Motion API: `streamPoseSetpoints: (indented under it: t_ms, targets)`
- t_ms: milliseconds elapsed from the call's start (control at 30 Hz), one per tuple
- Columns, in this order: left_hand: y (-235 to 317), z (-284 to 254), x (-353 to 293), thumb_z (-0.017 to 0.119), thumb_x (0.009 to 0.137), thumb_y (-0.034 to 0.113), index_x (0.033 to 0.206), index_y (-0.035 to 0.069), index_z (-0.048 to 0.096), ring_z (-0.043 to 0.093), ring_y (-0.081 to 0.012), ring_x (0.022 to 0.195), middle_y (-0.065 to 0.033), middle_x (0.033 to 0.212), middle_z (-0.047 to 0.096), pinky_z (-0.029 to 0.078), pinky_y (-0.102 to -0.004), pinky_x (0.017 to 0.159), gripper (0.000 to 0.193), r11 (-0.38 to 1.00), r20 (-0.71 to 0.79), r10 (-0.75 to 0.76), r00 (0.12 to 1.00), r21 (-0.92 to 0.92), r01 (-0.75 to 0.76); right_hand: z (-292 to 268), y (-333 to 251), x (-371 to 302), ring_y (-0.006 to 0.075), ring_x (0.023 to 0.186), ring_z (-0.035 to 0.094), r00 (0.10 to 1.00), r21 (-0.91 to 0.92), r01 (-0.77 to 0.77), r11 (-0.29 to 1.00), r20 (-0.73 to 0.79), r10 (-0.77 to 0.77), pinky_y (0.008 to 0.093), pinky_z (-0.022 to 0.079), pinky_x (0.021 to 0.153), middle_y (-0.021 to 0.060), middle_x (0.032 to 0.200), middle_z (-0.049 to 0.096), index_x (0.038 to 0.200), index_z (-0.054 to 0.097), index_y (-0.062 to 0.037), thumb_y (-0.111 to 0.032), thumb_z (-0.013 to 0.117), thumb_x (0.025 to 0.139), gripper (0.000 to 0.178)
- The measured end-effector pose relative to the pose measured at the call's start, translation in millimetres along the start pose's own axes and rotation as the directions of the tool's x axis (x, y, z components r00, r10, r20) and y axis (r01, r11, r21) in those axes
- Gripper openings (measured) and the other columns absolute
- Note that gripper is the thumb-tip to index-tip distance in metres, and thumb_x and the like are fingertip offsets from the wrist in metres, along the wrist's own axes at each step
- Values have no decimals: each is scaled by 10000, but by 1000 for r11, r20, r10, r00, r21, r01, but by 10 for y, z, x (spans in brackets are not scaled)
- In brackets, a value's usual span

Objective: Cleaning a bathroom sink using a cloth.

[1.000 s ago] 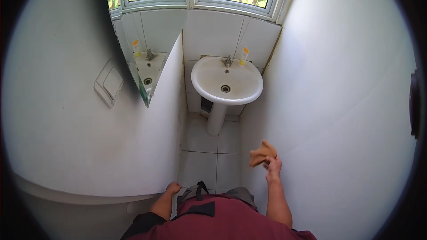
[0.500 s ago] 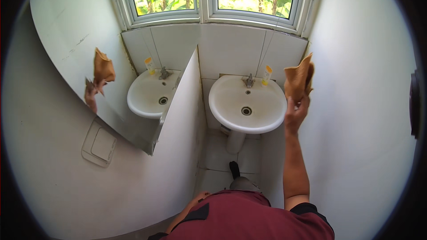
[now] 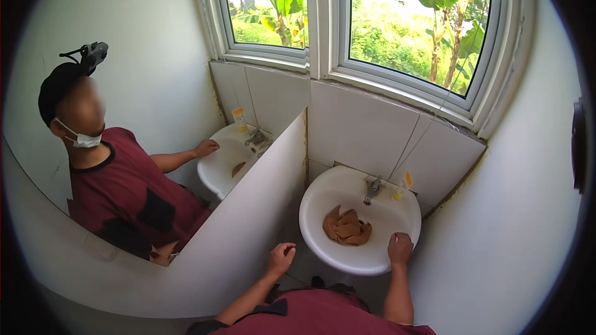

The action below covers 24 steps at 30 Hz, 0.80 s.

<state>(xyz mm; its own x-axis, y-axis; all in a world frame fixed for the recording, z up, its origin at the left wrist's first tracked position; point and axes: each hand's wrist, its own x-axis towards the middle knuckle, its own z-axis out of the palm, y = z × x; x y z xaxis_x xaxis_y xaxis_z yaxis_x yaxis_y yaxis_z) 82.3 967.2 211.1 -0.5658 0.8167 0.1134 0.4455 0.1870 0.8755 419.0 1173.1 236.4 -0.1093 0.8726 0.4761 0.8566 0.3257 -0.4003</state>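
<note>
A crumpled brown cloth [image 3: 346,226] lies in the bowl of a white pedestal sink [image 3: 320,236]. My right hand [image 3: 400,248] rests on the sink's front right rim with the fingers curled over the edge, holding nothing else. My left hand [image 3: 282,257] hangs loosely closed and holds nothing, in the gap between the sink and the left wall, close to the wall. A metal tap [image 3: 372,188] and a small white bottle with an orange cap [image 3: 403,186] stand at the back of the sink.
A large mirror [image 3: 143,124] on the left wall reflects me, the sink and the cloth. Tiled wall and a window [image 3: 372,18] with green plants outside are behind the sink. A plain white wall [image 3: 515,211] closes the right side.
My right hand held the brown cloth up beside the sink; now the cloth lies in the bowl and the hand rests on the rim. The view has moved closer to the sink.
</note>
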Motion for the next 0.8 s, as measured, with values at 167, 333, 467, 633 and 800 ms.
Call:
streamPoseSetpoints:
  t_ms: [167,333,467,633,800]
  targets:
    - [642,314,774,608,905,198,978,47,699,657,-246,844,-110,954,685,524,-328,748,191,959,49,273,961,65,-276,34,254,161,330,762,641,973,-182,11,983,231,31,443,508,688,146,817,661,811,691,-40,-185,613,845,168]
    - [547,650,1046,614,901,210,959,50,700,663,-278,868,-127,943,689,526,-365,778,191,943,177,300,937,92,-319,85,343,86,330,740,640,996,-20,-46,999,76,48,446,508,685,154,801,649,808,683,-41,-187,610,848,167]
    - [416,821,1003,595,882,295,842,93,693,656,-309,804,-113,807,685,479,-445,770,228,735,441,346,828,421,-531,77,377,129,345,724,630,992,-35,-60,998,105,63,441,506,674,157,777,642,816,673,-20,-146,616,844,141]
    - [414,853,972,560,896,301,802,108,680,647,-319,748,-120,730,662,466,-438,779,246,790,378,346,859,376,-484,-300,241,277,402,1307,432,917,-106,-165,980,350,193,535,369,1061,270,1410,448,1154,669,-55,-247,679,812,392]
    - [381,849,976,562,881,276,746,89,666,642,-321,722,-131,695,649,461,-440,761,253,801,365,343,866,368,-472,-511,-134,378,443,1267,445,931,-322,-182,929,248,268,535,407,1020,281,1396,444,1148,651,-45,-273,593,872,363]
